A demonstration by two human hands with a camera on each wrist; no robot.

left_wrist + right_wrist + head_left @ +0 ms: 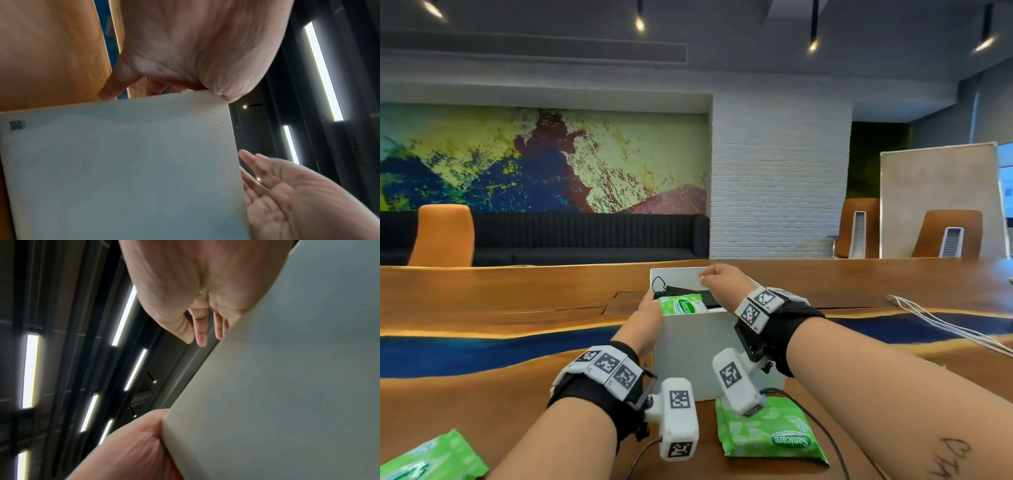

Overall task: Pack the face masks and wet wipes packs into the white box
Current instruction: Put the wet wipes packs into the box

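The white box (688,349) stands open on the wooden table (517,301). Inside lie a black face mask (688,290) and a green wet wipes pack (683,305). My left hand (649,306) grips the box's near left top corner; in the left wrist view its thumb (112,87) lies down the outer wall of the box (123,170), and its fingers go over the rim out of sight. My right hand (714,278) hovers over the box's far right side with relaxed fingers (202,335) and holds nothing.
A second green wipes pack (767,435) lies on the table just in front of the box, under my right wrist camera. A third pack (431,459) sits at the bottom left corner. White cables (945,325) run across the table at the right.
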